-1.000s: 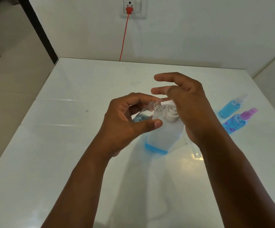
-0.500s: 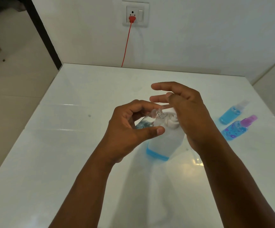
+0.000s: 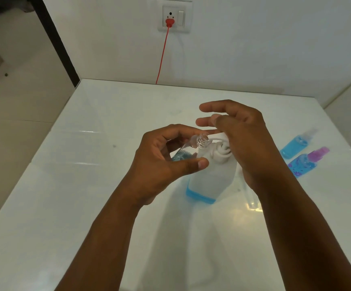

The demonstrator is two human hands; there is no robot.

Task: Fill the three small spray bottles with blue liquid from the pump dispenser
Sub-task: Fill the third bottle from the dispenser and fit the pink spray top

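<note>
My left hand grips a small clear spray bottle with no cap, tilted, with some blue liquid at its bottom. Its threaded neck sits at the nozzle of the white pump dispenser, which stands on the white table with a thin band of blue liquid at its base. My right hand rests over the pump head, fingers stretched out. Two more small bottles lie at the right: one with blue liquid and a clear cap, one with blue liquid and a purple cap.
A clear cap lies on the table just right of the dispenser, partly behind my right wrist. A red cord hangs from a wall socket at the back. The table drops off at the left edge.
Both hands hold the same pose at the dispenser. Only the view has tilted, so everything sits lower in the frame.
</note>
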